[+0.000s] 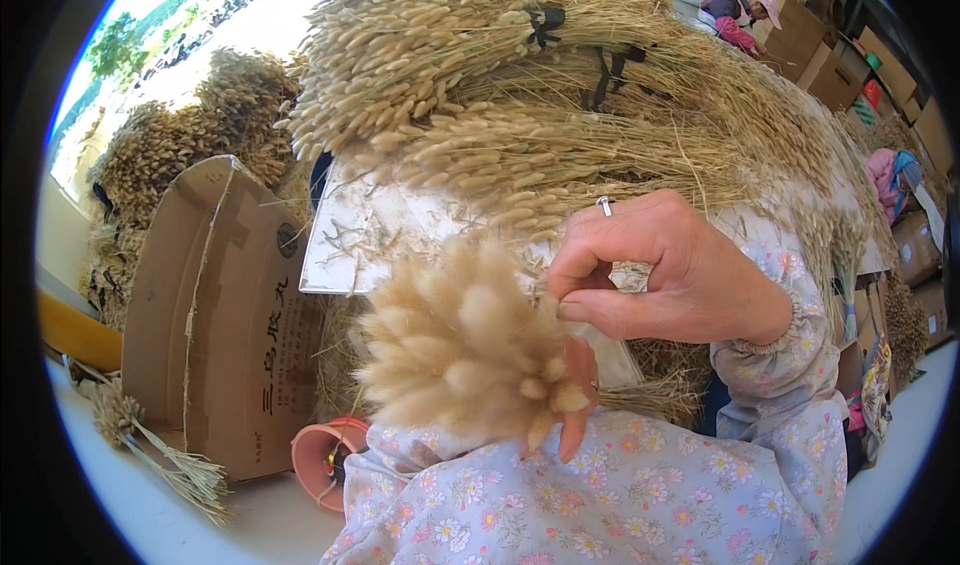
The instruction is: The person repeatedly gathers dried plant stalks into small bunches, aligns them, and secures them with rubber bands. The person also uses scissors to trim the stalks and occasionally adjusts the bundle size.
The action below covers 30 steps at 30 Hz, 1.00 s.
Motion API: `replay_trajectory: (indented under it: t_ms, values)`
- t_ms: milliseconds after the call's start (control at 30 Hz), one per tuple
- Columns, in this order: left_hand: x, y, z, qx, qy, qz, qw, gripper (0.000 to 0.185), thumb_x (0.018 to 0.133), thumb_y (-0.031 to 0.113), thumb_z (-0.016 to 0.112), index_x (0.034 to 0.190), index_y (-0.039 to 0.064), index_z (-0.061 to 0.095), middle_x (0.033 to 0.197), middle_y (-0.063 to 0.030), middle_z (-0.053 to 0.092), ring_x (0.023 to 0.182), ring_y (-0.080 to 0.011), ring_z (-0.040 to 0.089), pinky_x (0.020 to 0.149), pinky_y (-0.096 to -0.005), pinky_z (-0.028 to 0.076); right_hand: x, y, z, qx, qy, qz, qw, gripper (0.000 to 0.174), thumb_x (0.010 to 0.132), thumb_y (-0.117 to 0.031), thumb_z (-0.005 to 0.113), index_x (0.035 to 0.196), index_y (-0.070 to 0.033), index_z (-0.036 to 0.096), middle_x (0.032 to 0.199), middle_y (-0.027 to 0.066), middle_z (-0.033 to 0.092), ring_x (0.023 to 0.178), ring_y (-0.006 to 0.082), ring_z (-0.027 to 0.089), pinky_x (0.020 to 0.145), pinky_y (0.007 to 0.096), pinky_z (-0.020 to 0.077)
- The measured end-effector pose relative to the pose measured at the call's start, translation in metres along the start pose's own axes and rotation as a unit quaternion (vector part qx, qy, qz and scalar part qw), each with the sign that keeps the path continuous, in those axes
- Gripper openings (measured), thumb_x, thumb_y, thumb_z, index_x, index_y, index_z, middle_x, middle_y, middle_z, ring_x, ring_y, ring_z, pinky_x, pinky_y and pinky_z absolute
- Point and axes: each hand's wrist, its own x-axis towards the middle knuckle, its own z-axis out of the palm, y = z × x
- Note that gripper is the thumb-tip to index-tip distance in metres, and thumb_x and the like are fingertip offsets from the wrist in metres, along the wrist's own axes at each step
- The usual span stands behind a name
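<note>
My left hand (578,392) is closed around a bunch of fluffy dried bunny-tail grass (465,340), held upright with its heads towards me; the heads hide most of the fingers and the stems. At the bunch's right edge, my right hand (652,265) pinches thumb and forefinger together; whether a thin stem or fluff is between them cannot be made out. A ring is on one finger. Beyond my hands, loose dried grass stems with heads (517,152) lie across the white table (352,265), and a bundle bound with a black tie (546,26) lies on the pile.
A tall cardboard box (232,317) and a pink bucket (319,445) stand at the left. A small grass bundle (176,464) lies on the floor. Large grass heaps (187,137) are further left. Two people (739,17) are at the right, near cardboard boxes (829,74).
</note>
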Motion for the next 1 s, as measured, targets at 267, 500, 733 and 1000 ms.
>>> replay_trajectory:
  t_ms: [267,500,733,1000]
  values:
    - [0.010,0.036,0.032,0.028,0.199,-0.181,0.963,0.033,0.091,0.031,0.056,0.089,-0.002,0.060,0.077,-0.0115,0.064,0.058,-0.0196,0.059,0.050,-0.0286,0.048,0.007,-0.013,-0.004,-0.066,-0.053,-0.045,0.995,0.007,0.072,-0.001,0.064,0.078,-0.004,0.063,0.065,0.0038,0.057,0.056,0.0141,0.058,0.051,0.0262,0.0446]
    - [-0.017,0.041,0.083,-0.158,0.508,-0.221,0.817,0.050,0.095,0.047,0.041,0.093,-0.002,0.051,0.086,-0.0180,0.061,0.066,-0.0251,0.063,0.050,-0.0302,0.051,0.012,-0.014,0.005,-0.033,-0.054,-0.031,0.998,0.011,0.075,-0.008,0.070,0.084,-0.004,0.064,0.069,0.0055,0.058,0.058,0.0153,0.058,0.053,0.0266,0.0457]
    - [-0.028,0.028,0.084,-0.172,0.512,-0.157,0.827,0.044,0.096,0.043,0.039,0.091,0.002,0.053,0.082,-0.0113,0.063,0.068,-0.0167,0.060,0.054,-0.0243,0.047,0.008,-0.005,0.015,0.027,-0.091,0.006,0.995,0.015,0.077,-0.013,0.066,0.087,-0.002,0.066,0.070,0.0074,0.062,0.059,0.0180,0.059,0.055,0.0293,0.0470]
    - [0.004,0.006,0.091,0.100,0.752,-0.257,0.598,0.034,0.100,0.023,0.037,0.080,0.008,0.059,0.068,0.0034,0.066,0.068,-0.0005,0.051,0.059,-0.0128,0.037,-0.003,0.001,0.010,0.071,-0.054,0.022,0.996,0.010,0.074,-0.004,0.067,0.084,-0.003,0.065,0.069,0.0040,0.058,0.059,0.0116,0.055,0.053,0.0253,0.0434]
